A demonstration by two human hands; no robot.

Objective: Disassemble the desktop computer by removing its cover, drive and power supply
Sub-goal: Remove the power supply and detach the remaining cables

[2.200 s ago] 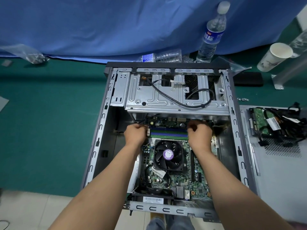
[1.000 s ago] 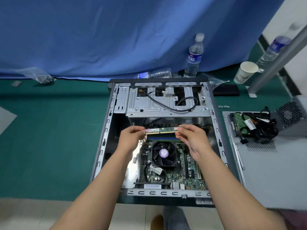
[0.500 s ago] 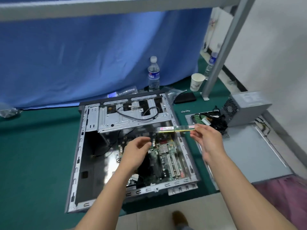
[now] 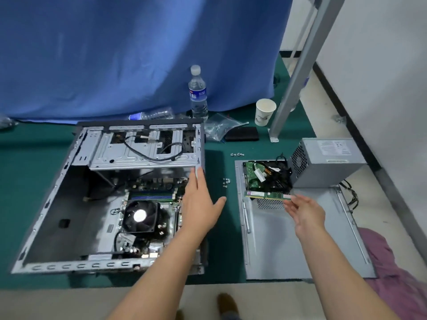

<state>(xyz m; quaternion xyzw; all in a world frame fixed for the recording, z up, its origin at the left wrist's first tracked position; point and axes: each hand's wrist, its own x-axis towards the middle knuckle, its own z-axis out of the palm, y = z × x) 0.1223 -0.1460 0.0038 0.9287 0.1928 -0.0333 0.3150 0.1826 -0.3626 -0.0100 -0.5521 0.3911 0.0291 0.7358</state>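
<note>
Nearest, at about five o'clock, the right hand [image 4: 305, 212] is pinching one end of a thin green memory stick with a pale label [image 4: 268, 195] between thumb and fingertips, holding it level over the flat grey steel side cover [image 4: 300, 245] that is lying on the mat. The stick is looking light and stiff but fragile; I judge it is best taken by its short edges, away from the contacts.

At centre, the left hand [image 4: 203, 204] is hanging with fingers straight and spread, gripping nothing, over the right wall of the open grey metal computer case [image 4: 46, 218], which is sitting at nine o'clock with its black cooler fan [image 4: 139, 215] showing.

Further out at two o'clock, the green-boarded drive with its black cable bundle [image 4: 265, 176] is lying on the cover's far end, and the boxy grey power supply [image 4: 323, 162] is standing just beside it; that one is probably heavy and wants a whole-hand hold on its flanks.

Small loose screws [image 4: 226, 181] are lying on the dark green mat [image 4: 27, 158] between case and cover. At twelve o'clock a clear water bottle [image 4: 197, 93] and a white paper cup [image 4: 264, 112] are standing before a blue curtain [image 4: 115, 54]; a white wall is running along the right.
</note>
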